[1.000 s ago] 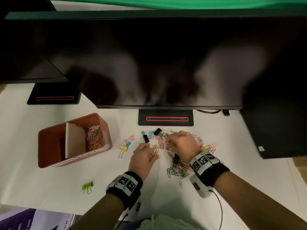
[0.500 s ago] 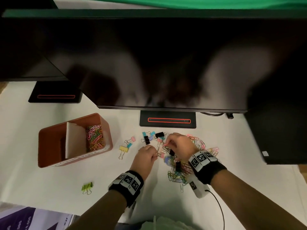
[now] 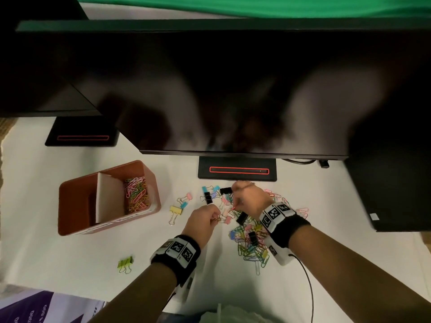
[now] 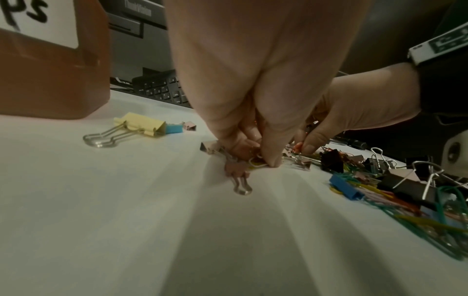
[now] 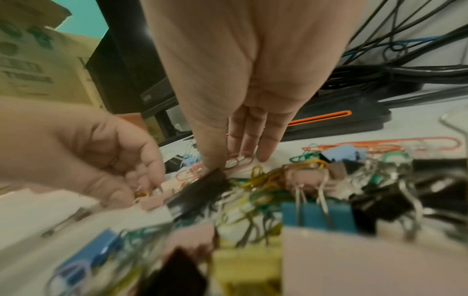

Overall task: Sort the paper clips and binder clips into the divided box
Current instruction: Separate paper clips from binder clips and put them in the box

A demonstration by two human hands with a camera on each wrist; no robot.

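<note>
The left hand point(image 3: 205, 217) pinches a yellow paper clip point(image 4: 257, 163); the right hand point(image 3: 250, 198) pinches a red paper clip point(image 3: 233, 208). Binder clips point(image 4: 235, 170) touching either pinch may snag and lift too.

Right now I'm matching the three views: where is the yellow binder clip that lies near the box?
Head: yellow binder clip left of centre, between the box and the left hand.
Left wrist: yellow binder clip left of centre, below the box.
Right wrist: not identifiable; the picture is blurred.
Shared landmark: the left hand.
</note>
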